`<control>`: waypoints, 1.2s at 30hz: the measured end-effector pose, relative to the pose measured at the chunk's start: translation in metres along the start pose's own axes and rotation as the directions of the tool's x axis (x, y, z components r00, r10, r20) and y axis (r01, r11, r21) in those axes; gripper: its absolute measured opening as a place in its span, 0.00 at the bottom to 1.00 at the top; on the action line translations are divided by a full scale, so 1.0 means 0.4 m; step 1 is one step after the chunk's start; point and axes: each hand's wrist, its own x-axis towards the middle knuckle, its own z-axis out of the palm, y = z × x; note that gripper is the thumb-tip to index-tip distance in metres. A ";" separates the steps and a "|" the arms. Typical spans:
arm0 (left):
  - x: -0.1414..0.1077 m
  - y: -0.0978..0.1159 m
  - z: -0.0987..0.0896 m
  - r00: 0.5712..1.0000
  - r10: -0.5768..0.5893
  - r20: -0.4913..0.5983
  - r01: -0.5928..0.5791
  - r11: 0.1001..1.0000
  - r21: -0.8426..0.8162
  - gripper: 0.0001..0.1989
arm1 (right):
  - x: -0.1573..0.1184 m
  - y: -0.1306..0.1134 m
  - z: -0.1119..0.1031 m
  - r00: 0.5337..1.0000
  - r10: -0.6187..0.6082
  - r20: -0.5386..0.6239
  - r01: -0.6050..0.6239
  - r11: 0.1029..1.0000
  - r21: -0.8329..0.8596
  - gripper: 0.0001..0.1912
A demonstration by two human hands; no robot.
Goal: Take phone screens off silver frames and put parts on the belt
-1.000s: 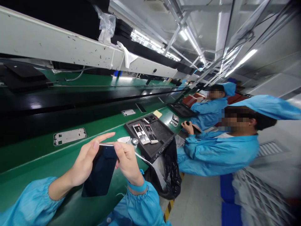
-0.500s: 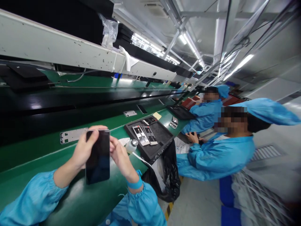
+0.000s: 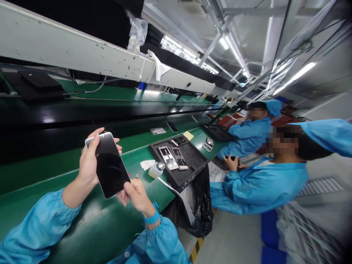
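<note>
A smartphone with a dark screen and a light rim (image 3: 111, 167) is held up above the green bench, tilted, its top leaning left. My left hand (image 3: 90, 157) is wrapped round its upper left part, thumb along the edge, fingertips showing past the right side. At the lower right corner my right hand (image 3: 135, 191) pinches the phone between thumb and fingers. A blue band circles my right wrist. Right of the phone stand a small bottle with a metal cap (image 3: 156, 170) and a white wipe (image 3: 147, 164) lying flat.
A black foam tray (image 3: 192, 157) holds several phone parts. Behind it lie a pale frame (image 3: 158, 131), a dark panel (image 3: 172, 126) and a yellow note (image 3: 188, 135). A black bag (image 3: 202, 205) hangs at the bench edge. Two people in blue sit to the right.
The phone has tilted from upright, its top now leaning left. My right hand has moved from its upper right side to the lower right corner. The camera view has shifted slightly.
</note>
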 end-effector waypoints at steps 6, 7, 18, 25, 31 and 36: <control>0.004 0.006 0.001 0.999 0.034 -0.029 -0.034 0.999 -0.001 0.16 | 0.016 0.005 0.014 0.999 -0.009 0.030 0.008 0.999 0.042 0.40; 0.005 0.008 0.001 0.999 0.036 -0.041 -0.036 0.999 0.002 0.15 | 0.017 0.005 0.017 0.999 -0.003 0.036 0.001 0.999 0.050 0.40; 0.006 0.004 0.026 0.988 0.063 -0.139 -0.067 0.997 -0.027 0.20 | 0.039 0.010 0.079 0.976 0.049 0.211 -0.082 0.985 0.154 0.37; 0.061 -0.018 0.000 0.986 0.091 -0.141 -0.075 0.990 0.117 0.28 | -0.021 0.037 -0.022 0.992 -0.004 0.126 0.007 1.000 -0.017 0.39; 0.264 -0.195 0.065 0.951 -0.146 -0.272 0.190 0.971 0.145 0.28 | -0.110 0.042 -0.396 0.849 -0.199 -0.489 -0.065 0.879 -0.473 0.37; 0.417 -0.354 0.217 0.949 -0.190 -0.252 0.231 0.962 0.145 0.20 | -0.089 0.080 -0.622 0.643 -0.335 -0.689 -0.282 0.733 -0.619 0.24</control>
